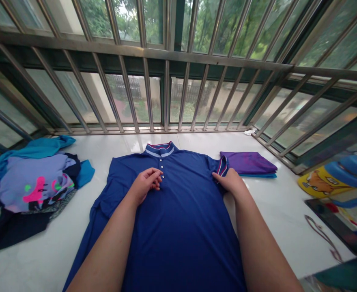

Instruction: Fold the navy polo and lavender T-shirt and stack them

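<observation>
Pinching the shirt's (181, 219) cuff (223, 165) are right fingers (219, 177), left fingers (152, 177) near its buttons (162, 166).

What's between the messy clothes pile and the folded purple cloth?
A blue polo shirt lies spread out between the messy clothes pile and the folded purple cloth, its sleeve edge in the right hand. The head view shows it.
</observation>
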`<state>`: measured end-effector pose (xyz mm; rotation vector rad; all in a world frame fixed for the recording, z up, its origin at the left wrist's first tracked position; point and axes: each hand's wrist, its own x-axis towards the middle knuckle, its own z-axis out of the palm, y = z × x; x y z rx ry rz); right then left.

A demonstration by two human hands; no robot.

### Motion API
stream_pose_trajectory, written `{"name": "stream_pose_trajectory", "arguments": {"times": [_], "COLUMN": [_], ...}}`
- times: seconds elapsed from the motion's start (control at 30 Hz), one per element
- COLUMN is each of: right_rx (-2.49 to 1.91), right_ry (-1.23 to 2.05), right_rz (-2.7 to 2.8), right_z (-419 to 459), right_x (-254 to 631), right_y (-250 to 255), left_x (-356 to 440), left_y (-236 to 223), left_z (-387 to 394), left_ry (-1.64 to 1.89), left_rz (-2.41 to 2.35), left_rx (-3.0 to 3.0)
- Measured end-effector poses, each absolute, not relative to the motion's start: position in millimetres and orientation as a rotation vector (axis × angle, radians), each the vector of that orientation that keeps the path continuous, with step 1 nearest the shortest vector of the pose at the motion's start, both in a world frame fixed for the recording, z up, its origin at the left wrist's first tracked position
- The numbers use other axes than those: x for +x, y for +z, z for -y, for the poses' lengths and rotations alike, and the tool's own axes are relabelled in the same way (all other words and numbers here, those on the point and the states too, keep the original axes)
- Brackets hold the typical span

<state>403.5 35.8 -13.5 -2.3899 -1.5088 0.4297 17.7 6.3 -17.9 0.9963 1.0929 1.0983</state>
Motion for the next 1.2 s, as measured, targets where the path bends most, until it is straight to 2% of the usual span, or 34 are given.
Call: {"name": "stream_pose_trajectory", "arguments": {"times": [0.07,0.2,0.33,0.43,0.5,0.7,0.83,0.93,1.1,1.2], "right_rx": [-2.529,-2.577,-2.129,-1.656,-1.503,-1.982,-1.812,-1.665,-2.027,-2.168], "right_ry": [0.319,0.325,0.318,0.523,0.675,0.363,0.549,0.518,0.149,0.15], "right_rz": [1.621,1.544,1.447,1.684,1.86,1.991,2.252,2.522,2.644,2.514], "right_z": [-32.6,-31.8,-26.6,-17.9,-14.8,-15.5,10.7,32.9,39.8,39.4], "right_x": [394.2,389.1,388.7,378.8,371.0,369.9,367.0,357.5,366.2,384.3], "right_y": [-9.8,2.7,19.6,26.3,26.8,27.3,29.1,27.7,29.5,30.8], "left_x": [17.6,17.7,18.0,17.8,17.4,17.7,18.6,18.7,17.9,17.8], "left_y": [-18.4,-18.3,-16.9,-16.6,-17.3,-20.9,-21.5,-21.6,-23.0,-23.7], "left_z": [-6.4,-6.5,-6.4,-6.2,-6.3,-7.9,-8.4,-8.2,-8.3,-8.9], "left_ry": [1.096,1.099,1.106,1.103,1.103,1.1,1.105,1.102,1.097,1.093], "left_rz": [-1.096,-1.097,-1.092,-1.088,-1.088,-1.097,-1.106,-1.112,-1.104,-1.101], "left_rx": [0.992,0.995,1.0,1.007,1.009,1.019,1.034,1.043,1.045,1.045]}}
